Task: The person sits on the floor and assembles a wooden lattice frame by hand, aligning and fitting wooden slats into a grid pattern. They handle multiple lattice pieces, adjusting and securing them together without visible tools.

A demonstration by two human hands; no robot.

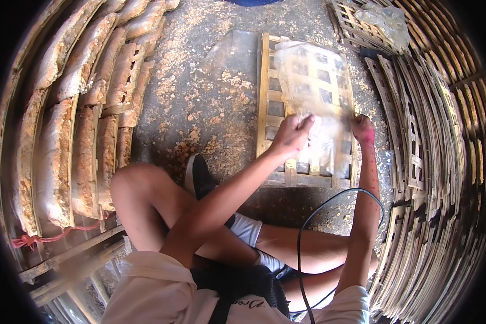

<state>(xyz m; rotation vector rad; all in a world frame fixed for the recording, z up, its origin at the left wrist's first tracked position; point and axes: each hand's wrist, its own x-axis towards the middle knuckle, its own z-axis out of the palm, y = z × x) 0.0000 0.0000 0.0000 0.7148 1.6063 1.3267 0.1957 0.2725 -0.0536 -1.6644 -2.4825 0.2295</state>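
A wooden lattice rack (263, 105) lies flat on the floor in front of my crossed legs. Over its slats spreads a clear plastic sheet (308, 62), wrinkled and blurred by motion between my hands. My left hand (294, 135) is closed in a pinch on the sheet above the middle of the rack. At the rack's right side, my right hand (363, 128) makes a fist around the sheet's edge; the part inside the fingers is hidden. Pinkish-red stains mark the right wrist.
Crumb-coated slabs on wooden racks (59, 156) are stacked along the left. Empty lattice racks (416, 129) lean in rows on the right, with crumpled plastic (386, 24) at the far right. Crumbs litter the grey floor (200, 102). A black cable (300, 243) loops by my right arm.
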